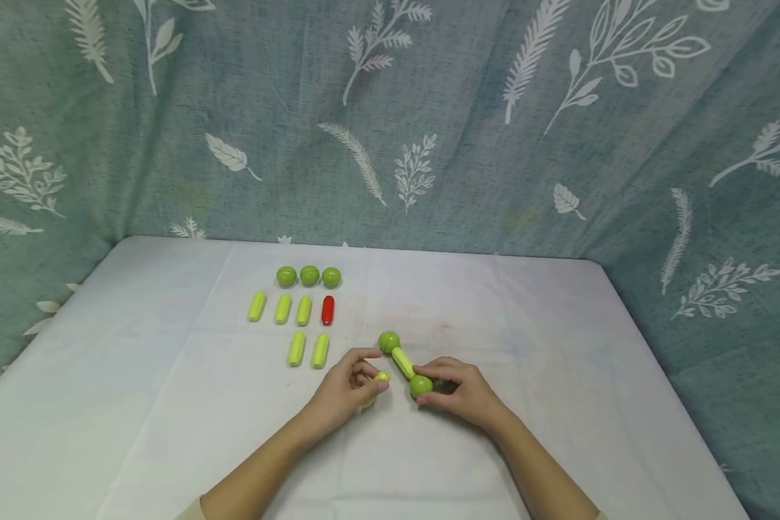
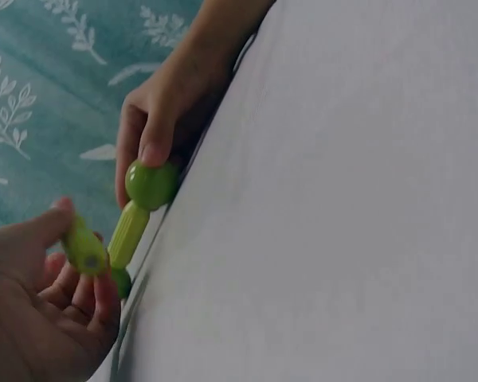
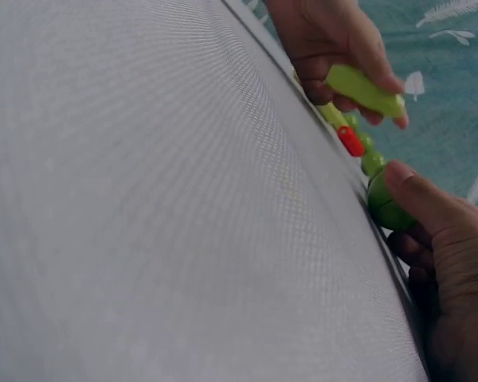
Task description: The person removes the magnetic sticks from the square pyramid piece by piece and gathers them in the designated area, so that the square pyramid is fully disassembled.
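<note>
My left hand (image 1: 341, 393) pinches a yellow-green rod (image 2: 84, 248) between thumb and fingers, with a small hole in its near end in the left wrist view. Just to the right, my right hand (image 1: 464, 390) grips a green ball (image 1: 420, 386) between thumb and fingertips. From that ball a second yellow-green rod (image 1: 403, 362) runs up and leftward to another green ball (image 1: 389, 341), the three in one slanted line like a dumbbell. The left fingertips are close beside the far ball in the head view.
On the white-covered table (image 1: 559, 325), three green balls (image 1: 309, 275) stand in a row at the back left. Below them lie several yellow-green rods (image 1: 282, 308) and one red rod (image 1: 328, 310). Patterned teal cloth (image 1: 468, 188) hangs behind the table and along its sides.
</note>
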Demonstrator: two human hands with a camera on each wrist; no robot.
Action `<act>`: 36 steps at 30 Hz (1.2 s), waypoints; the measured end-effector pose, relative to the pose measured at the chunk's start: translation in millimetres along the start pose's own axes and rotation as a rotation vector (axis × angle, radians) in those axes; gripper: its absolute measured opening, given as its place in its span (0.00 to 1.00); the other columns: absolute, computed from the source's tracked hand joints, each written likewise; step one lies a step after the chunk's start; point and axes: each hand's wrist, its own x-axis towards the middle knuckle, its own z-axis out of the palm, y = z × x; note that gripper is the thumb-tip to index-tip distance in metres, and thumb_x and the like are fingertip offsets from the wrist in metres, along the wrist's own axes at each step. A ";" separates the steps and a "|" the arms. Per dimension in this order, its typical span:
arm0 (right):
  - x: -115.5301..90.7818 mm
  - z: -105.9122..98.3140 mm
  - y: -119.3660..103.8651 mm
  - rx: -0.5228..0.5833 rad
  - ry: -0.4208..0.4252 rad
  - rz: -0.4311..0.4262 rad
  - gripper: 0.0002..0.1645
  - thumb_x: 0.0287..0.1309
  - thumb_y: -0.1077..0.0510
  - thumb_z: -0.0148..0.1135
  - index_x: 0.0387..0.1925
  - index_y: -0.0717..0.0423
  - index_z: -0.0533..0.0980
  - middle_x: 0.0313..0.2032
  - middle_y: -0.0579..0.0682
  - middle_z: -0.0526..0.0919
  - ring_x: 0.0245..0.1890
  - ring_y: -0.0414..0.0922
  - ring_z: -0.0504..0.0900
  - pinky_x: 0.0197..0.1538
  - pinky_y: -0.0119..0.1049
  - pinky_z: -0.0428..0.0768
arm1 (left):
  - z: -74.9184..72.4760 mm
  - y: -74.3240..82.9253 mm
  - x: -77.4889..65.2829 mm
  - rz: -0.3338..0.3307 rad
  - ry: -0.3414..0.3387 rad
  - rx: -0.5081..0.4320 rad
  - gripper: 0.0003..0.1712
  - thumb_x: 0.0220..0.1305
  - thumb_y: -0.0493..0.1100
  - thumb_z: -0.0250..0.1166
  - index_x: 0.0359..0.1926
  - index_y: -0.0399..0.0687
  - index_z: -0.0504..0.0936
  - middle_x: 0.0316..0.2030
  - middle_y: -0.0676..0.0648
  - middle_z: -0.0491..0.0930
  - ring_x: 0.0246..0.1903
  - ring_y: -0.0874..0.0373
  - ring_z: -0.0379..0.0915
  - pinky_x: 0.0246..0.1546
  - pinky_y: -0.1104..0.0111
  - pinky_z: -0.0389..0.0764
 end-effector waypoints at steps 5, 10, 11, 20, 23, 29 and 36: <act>0.2 0.3 0.0 -0.009 0.006 0.006 0.25 0.41 0.68 0.74 0.46 0.69 0.79 0.41 0.58 0.83 0.41 0.47 0.81 0.42 0.39 0.81 | -18.4 1.5 -2.1 -0.191 0.010 -0.258 0.25 0.61 0.44 0.65 0.58 0.42 0.72 0.40 0.47 0.76 0.30 0.63 0.70 0.28 0.75 0.73; -0.1 -0.2 -0.7 -0.024 0.012 0.025 0.25 0.41 0.68 0.74 0.46 0.68 0.79 0.41 0.57 0.83 0.41 0.41 0.80 0.40 0.37 0.81 | -32.8 0.3 -5.5 -0.266 0.012 -0.296 0.24 0.60 0.44 0.66 0.57 0.44 0.76 0.41 0.49 0.74 0.32 0.62 0.70 0.31 0.74 0.75; 0.0 -0.2 -0.8 -0.023 0.012 0.026 0.25 0.41 0.68 0.74 0.46 0.68 0.79 0.41 0.57 0.83 0.41 0.41 0.80 0.40 0.37 0.81 | -35.9 -0.7 -6.3 -0.270 0.002 -0.311 0.26 0.60 0.43 0.66 0.58 0.43 0.75 0.42 0.49 0.74 0.33 0.62 0.70 0.32 0.73 0.76; 0.4 0.2 -3.4 -0.011 0.008 0.044 0.25 0.41 0.68 0.73 0.46 0.68 0.79 0.41 0.58 0.83 0.40 0.41 0.79 0.40 0.36 0.80 | -62.8 -7.5 -16.5 -0.257 -0.034 -0.383 0.41 0.52 0.33 0.70 0.67 0.43 0.64 0.51 0.43 0.70 0.43 0.62 0.74 0.40 0.75 0.77; 0.3 -0.9 -5.2 -0.008 0.006 0.069 0.25 0.42 0.68 0.73 0.47 0.67 0.79 0.42 0.57 0.83 0.41 0.40 0.79 0.40 0.36 0.80 | -71.1 -7.6 -19.6 -0.251 0.025 -0.315 0.41 0.51 0.34 0.72 0.66 0.44 0.66 0.50 0.43 0.69 0.43 0.62 0.74 0.39 0.76 0.77; 1.6 -0.3 -3.8 -0.008 -0.002 0.065 0.25 0.42 0.67 0.73 0.47 0.67 0.79 0.42 0.57 0.83 0.41 0.41 0.79 0.40 0.37 0.80 | -102.3 -18.0 -25.7 -0.230 0.114 -0.102 0.40 0.50 0.40 0.73 0.65 0.45 0.67 0.51 0.42 0.71 0.44 0.65 0.73 0.39 0.75 0.78; 1.1 0.4 -2.3 -0.004 -0.006 0.074 0.26 0.43 0.67 0.73 0.48 0.66 0.79 0.43 0.56 0.83 0.43 0.40 0.79 0.43 0.37 0.80 | -142.1 -33.5 -24.2 -0.241 0.132 0.173 0.42 0.52 0.45 0.72 0.66 0.41 0.64 0.53 0.39 0.72 0.46 0.63 0.72 0.39 0.78 0.75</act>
